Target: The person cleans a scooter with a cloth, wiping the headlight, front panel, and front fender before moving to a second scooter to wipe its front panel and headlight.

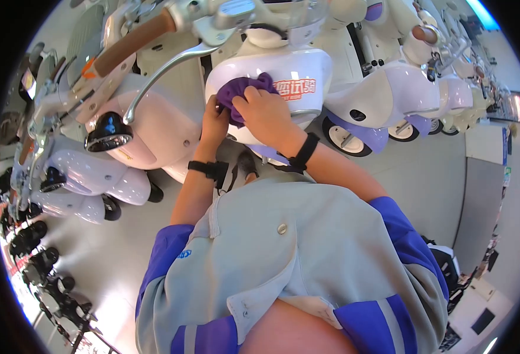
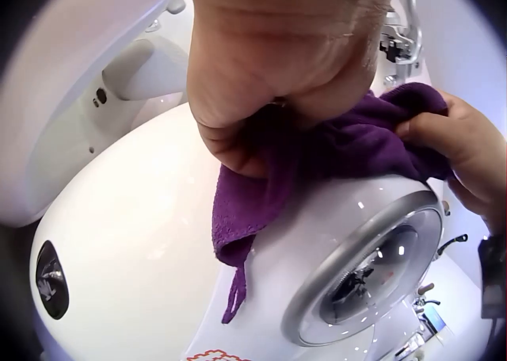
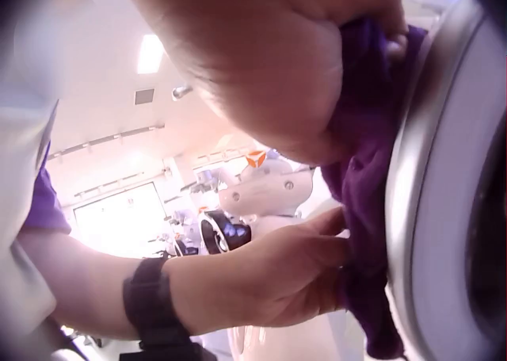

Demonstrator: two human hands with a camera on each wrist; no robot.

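A bunched purple cloth [image 1: 239, 97] lies against the white front of a scooter [image 1: 307, 62], left of a red-and-white sticker [image 1: 295, 88]. My left hand [image 1: 214, 125] grips the cloth's left edge, thumb and fingers closed on it. From above, my right hand [image 1: 267, 116] holds the cloth with bent fingers. In the left wrist view, a corner of the cloth [image 2: 242, 210] hangs down with a small loop, beside a round headlight [image 2: 305, 313] with a silver ring. Seen from the right wrist, the cloth [image 3: 368, 187] runs along that silver rim [image 3: 400, 210].
A scooter's brown handlebar grip [image 1: 136, 44] and silver brake lever [image 1: 165, 74] reach over from the left. A pale pink scooter [image 1: 154, 118] stands close on that side, a white-and-lilac one [image 1: 384, 94] on the right. More scooters line both sides of the grey floor [image 1: 413, 183].
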